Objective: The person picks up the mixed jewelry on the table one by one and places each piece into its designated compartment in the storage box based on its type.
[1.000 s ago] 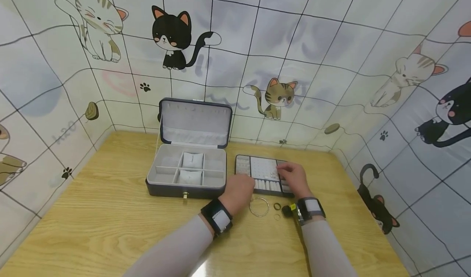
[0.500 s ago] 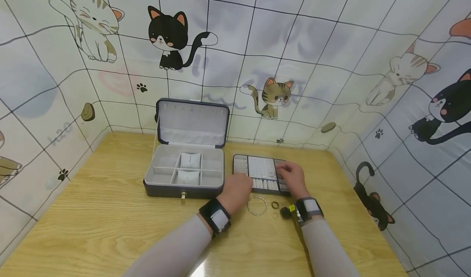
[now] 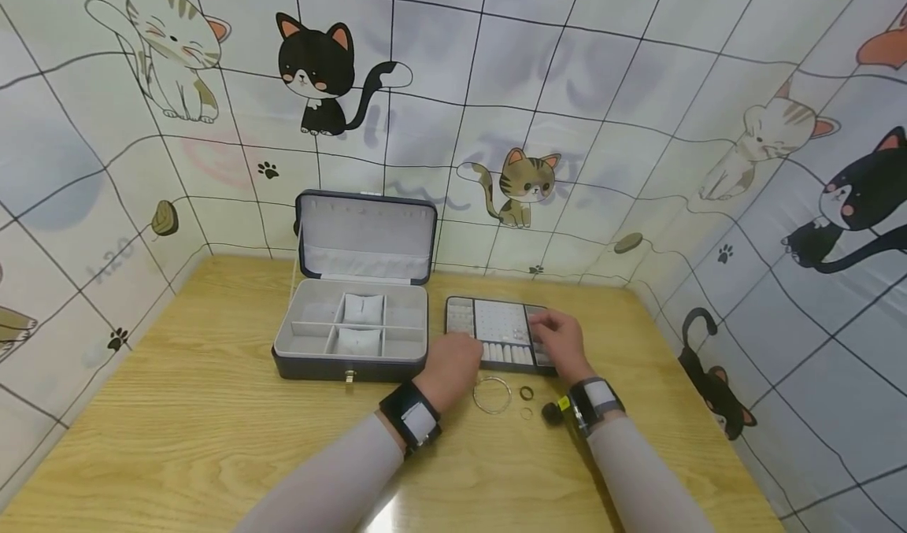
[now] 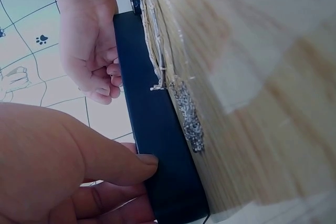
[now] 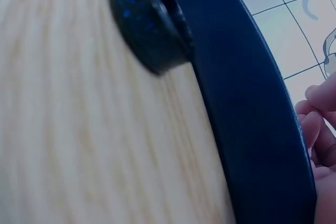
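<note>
A dark-walled jewellery tray [image 3: 549, 370] lies on the table, with a white earring pad [image 3: 499, 319], ring rolls [image 3: 507, 353] and small side compartments. My left hand [image 3: 455, 364] grips its front left part; in the left wrist view the thumb [image 4: 123, 161] presses the front wall and fingers curl behind. Over the right-hand compartments is my right hand [image 3: 563, 340], thumb and fingertips drawn together; I cannot tell whether something small is between them. In front of the tray lie a thin bangle [image 3: 492, 412], a dark glittery ring [image 5: 147, 24] and a finer ring [image 3: 527, 419].
Left of the tray stands an open jewellery box [image 3: 312, 369] with two white cushions [image 3: 363, 309] in its compartments and its lid [image 3: 367, 238] raised. A cat-patterned sheet [image 3: 425, 123] hangs round the back and sides of the wooden table [image 3: 177, 407].
The whole head view has shifted slightly left. Both hands stay at the tray in nearly the same pose; the jewellery in front has not moved on the table.
</note>
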Demonstrator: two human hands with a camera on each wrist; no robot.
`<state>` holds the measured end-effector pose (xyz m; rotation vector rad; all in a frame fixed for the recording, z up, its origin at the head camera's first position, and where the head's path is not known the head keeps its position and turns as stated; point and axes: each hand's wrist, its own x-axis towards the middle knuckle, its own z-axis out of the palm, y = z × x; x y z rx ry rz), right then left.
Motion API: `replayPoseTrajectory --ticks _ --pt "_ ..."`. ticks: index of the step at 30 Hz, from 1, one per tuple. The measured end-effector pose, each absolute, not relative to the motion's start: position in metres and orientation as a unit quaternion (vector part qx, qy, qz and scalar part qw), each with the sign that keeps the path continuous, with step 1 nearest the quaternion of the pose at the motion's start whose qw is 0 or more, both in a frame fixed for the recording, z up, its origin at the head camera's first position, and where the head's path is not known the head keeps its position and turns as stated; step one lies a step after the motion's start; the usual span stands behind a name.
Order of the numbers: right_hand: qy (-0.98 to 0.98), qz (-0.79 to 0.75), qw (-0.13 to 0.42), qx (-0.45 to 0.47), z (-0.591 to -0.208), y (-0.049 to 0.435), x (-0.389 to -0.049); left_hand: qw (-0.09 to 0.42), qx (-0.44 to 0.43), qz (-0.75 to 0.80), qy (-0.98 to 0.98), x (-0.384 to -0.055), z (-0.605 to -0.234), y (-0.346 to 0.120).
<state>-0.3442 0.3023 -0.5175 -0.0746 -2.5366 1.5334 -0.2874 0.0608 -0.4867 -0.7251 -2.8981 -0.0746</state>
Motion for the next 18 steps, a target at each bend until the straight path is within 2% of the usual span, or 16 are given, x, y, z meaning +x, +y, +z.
replayPoseTrajectory --ticks 18 --pt "-0.774 0.617 0.141 -0.026 -0.522 0.313 -0.339 0.078 -0.243 -0.022 -0.967 -0.289 -0.49 0.063"
